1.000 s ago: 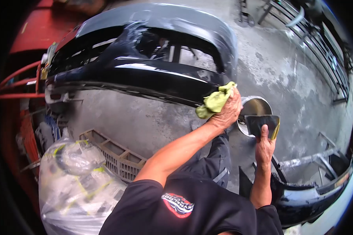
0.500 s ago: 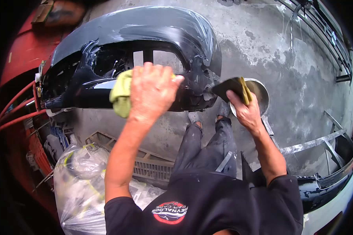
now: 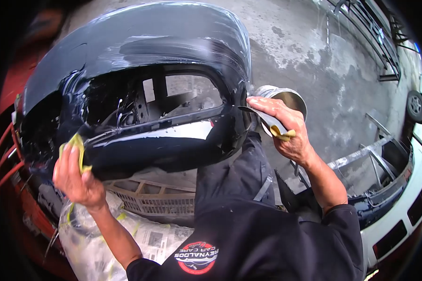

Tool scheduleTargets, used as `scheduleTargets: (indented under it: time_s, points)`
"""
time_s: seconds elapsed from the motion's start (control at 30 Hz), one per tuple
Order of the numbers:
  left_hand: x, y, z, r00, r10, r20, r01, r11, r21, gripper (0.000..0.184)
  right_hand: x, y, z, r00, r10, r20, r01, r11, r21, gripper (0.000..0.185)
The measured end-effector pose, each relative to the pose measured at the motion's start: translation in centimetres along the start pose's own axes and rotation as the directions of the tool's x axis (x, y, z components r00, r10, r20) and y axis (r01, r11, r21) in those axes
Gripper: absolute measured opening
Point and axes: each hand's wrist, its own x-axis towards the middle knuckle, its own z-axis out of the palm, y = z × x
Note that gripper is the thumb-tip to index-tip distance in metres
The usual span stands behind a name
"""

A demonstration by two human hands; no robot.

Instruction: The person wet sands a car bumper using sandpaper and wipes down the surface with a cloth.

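Observation:
A large black car bumper (image 3: 169, 152), wet and streaked with a whitish film along its upper side, spans the space in front of me. At its lower left, my left hand (image 3: 79, 180) is closed on a yellow-green cloth (image 3: 79, 149), which is against or just over the bumper's edge. By the right end, my right hand (image 3: 288, 129) grips a folded sheet of sandpaper (image 3: 266, 120), dark on one face and yellow on the other. Its fingers are bent over the sheet, close to the bumper's end; whether they touch it I cannot tell.
A metal bucket (image 3: 293, 99) stands on the wet concrete floor (image 3: 323, 122) behind my right hand. Below the bumper lie a slatted grille (image 3: 150, 201) and a plastic-wrapped bundle (image 3: 154, 236). Another dark bumper (image 3: 384, 201) is at right. Red tubing (image 3: 10, 171) is at left.
My left hand has moved left and down with the cloth, from the bumper's middle to its lower left. My right hand has tilted the sandpaper toward the bumper's end. The view has shifted closer.

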Motion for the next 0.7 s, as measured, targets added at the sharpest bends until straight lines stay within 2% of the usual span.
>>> scheduleTargets:
  time_s: [0.07, 0.1, 0.13, 0.23, 0.27, 0.43, 0.7]
  points:
    - [-0.8, -0.6, 0.4, 0.999, -0.011, -0.031, 0.011, 1.000, 0.010, 0.062, 1.3, -1.5, 0.2, 1.000, -0.008, 0.002, 0.008, 0.999, -0.048, 0.045]
    - [-1.2, -1.0, 0.5, 0.999, -0.003, -0.040, 0.003, 1.000, 0.005, 0.063, 2.2, -2.7, 0.2, 0.999, -0.021, 0.042, 0.024, 0.996, -0.086, 0.052]
    - [-1.5, -1.4, 0.5, 0.999, 0.008, -0.048, -0.008, 1.000, 0.005, 0.063, 2.4, -2.6, 0.5, 0.994, -0.037, 0.101, 0.052, 0.988, -0.147, 0.064]
    - [-1.9, -2.3, 0.2, 0.998, -0.017, -0.059, 0.015, 0.999, -0.038, 0.065, 4.2, -3.7, 0.9, 0.937, -0.010, 0.349, 0.084, 0.977, -0.197, 0.076]
    - [-1.9, -2.4, 0.2, 0.998, -0.037, -0.057, 0.033, 0.998, -0.059, 0.065, 4.3, -3.5, 1.2, 0.927, -0.018, 0.376, 0.092, 0.979, -0.181, 0.074]
    - [-1.4, -1.2, 0.6, 0.995, -0.073, -0.069, 0.077, 0.995, 0.059, 0.065, 5.8, -2.8, 0.3, 0.847, 0.089, 0.524, -0.088, 0.996, -0.026, 0.071]
    - [-1.4, -0.9, -0.1, 0.995, -0.103, 0.018, 0.100, 0.989, 0.108, 0.058, 8.5, -1.4, -1.1, 0.715, 0.044, 0.697, -0.129, 0.989, 0.069, 0.078]
